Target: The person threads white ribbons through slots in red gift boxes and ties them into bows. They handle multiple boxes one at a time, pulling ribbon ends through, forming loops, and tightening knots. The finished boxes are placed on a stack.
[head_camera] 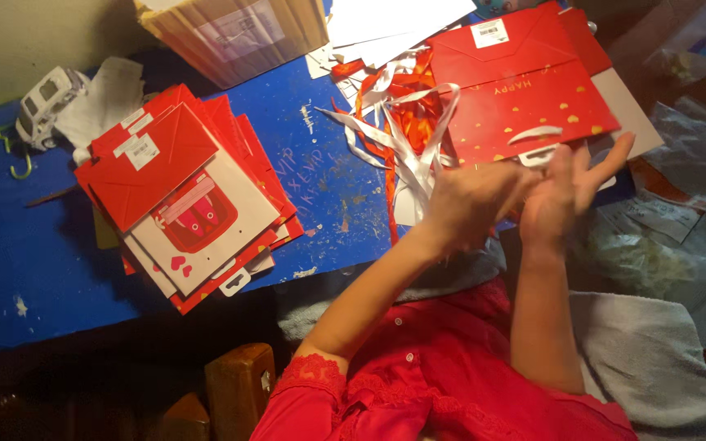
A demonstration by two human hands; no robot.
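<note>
My left hand [471,204] and my right hand [569,184] are raised close together over the near edge of a flat red gift bag with gold hearts [525,102]. My right hand has its fingers spread apart and holds nothing. The left is blurred, with its fingertips by a white ribbon handle [537,135] and a white tab [537,155] on the bag's edge; I cannot tell whether it grips them. A tangle of white and orange ribbons [406,135] lies just left of my hands.
A fanned stack of flat red and white gift bags [181,196] lies on the blue table [34,245] at left. Behind are a white toy car [46,102], a cardboard box [234,37] and white papers [394,20]. Grey cloth [655,359] and plastic bags [655,257] are at right.
</note>
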